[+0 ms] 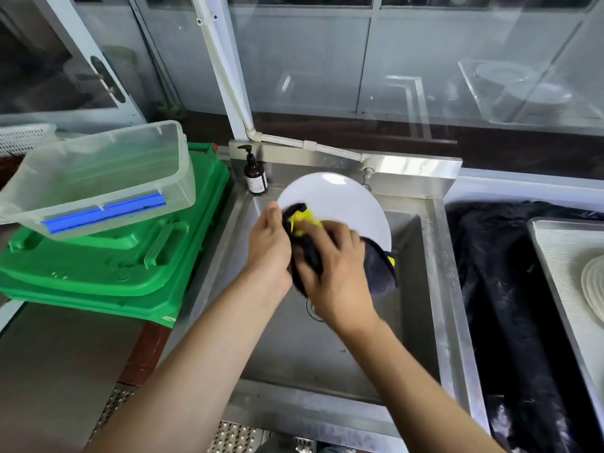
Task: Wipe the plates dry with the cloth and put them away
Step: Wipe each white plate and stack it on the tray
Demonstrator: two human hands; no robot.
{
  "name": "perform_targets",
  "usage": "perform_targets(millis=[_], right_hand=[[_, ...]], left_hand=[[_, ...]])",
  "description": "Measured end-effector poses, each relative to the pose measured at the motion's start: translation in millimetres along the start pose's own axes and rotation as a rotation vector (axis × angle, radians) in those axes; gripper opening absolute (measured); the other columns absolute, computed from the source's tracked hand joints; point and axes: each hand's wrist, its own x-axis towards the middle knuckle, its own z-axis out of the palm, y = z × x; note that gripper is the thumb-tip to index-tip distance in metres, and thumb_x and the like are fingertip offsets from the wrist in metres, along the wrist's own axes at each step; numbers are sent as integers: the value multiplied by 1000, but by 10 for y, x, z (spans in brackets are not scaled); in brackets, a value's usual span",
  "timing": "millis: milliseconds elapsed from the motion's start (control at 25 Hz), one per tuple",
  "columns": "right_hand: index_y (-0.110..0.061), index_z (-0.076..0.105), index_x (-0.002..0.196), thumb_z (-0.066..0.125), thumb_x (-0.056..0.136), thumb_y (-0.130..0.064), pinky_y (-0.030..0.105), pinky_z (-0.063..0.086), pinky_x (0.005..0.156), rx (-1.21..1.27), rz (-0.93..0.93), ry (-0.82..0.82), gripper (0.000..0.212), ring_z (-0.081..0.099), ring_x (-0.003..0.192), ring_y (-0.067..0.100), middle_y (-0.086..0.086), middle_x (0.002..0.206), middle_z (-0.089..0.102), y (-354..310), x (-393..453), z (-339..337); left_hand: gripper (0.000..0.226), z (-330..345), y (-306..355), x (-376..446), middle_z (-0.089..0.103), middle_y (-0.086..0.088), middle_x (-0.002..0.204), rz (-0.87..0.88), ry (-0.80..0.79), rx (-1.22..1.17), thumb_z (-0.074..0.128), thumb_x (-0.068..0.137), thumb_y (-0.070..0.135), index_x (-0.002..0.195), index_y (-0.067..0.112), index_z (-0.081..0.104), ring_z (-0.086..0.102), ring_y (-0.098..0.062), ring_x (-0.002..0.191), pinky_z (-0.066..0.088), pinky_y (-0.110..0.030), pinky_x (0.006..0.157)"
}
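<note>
We take the steel sink point(434, 289) as our landmark. Its basin holds no dishes on the bottom that we can see; only the drain shows under our hands. To the left of the sink, a clear plastic tub point(98, 181) with a blue clip sits tilted on a stack of green crates point(137, 263), and we see nothing inside it. At the sink's back left corner stands a brown pump bottle point(256, 174). To the right of the sink, past a dark cloth covering, a metal tray point(555, 256) holds a stack of white plates point(593, 289) at the frame edge.

Above the basin we hold a white plate point(343, 204), tilted up on edge. Our left hand point(269, 246) grips the plate's left rim, thumb at the front and fingers behind, out of view. Our right hand point(333, 266) presses a dark cloth point(379, 269) with yellow trim against the plate's lower face, fingers curled over the bunched fabric.
</note>
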Motion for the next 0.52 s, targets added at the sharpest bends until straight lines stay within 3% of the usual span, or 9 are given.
perform_targets(millis=[80, 160, 280, 360, 440, 520], right_hand=[[-28, 60, 133, 57, 94, -41, 46, 42, 90, 25, -32, -27, 41, 52, 105, 28, 3, 119, 57, -27, -259, 6], [-25, 62, 131, 57, 94, -39, 47, 43, 90, 22, 6, -12, 40, 53, 104, 31, 6, 117, 57, 3, -120, -2], [-25, 64, 128, 57, 97, -35, 48, 42, 87, -65, 22, 63, 33, 51, 102, 32, 7, 114, 58, 20, 315, -63], [-25, 63, 129, 57, 101, -34, 48, 42, 89, -103, 32, 132, 30, 51, 103, 33, 8, 116, 58, 127, 518, -130], [-23, 63, 130, 56, 101, -34, 49, 42, 91, -152, 79, 193, 32, 52, 104, 36, 10, 119, 58, 298, 585, -201], [-23, 62, 131, 56, 101, -35, 48, 41, 89, -262, 100, 214, 33, 52, 103, 37, 12, 120, 57, 449, 519, -254]], left_hand=[[38, 4, -18, 21, 74, 0, 91, 0, 32, 1, 42, 106, 45, 86, 24, 66, 71, -23, 91, 59, -40, 87], [37, 12, -83, 18, 75, 2, 85, -29, 20, -8, 44, 106, 44, 86, 26, 68, 72, -20, 88, 59, -36, 82], [39, 42, -119, -85, 68, 26, 63, -6, -15, 85, 42, 107, 44, 82, 39, 72, 63, 13, 65, 48, -25, 69], [26, 38, -76, -144, 56, 34, 65, 13, 24, 110, 43, 104, 53, 107, 45, 68, 51, 15, 65, 41, -26, 82], [38, 17, -47, -162, 45, 36, 76, 24, 38, 108, 43, 102, 58, 133, 42, 59, 46, 9, 74, 37, -31, 89], [37, 3, -32, -147, 47, 32, 82, 33, 46, 100, 43, 102, 57, 130, 40, 61, 53, -4, 86, 38, -32, 89]])
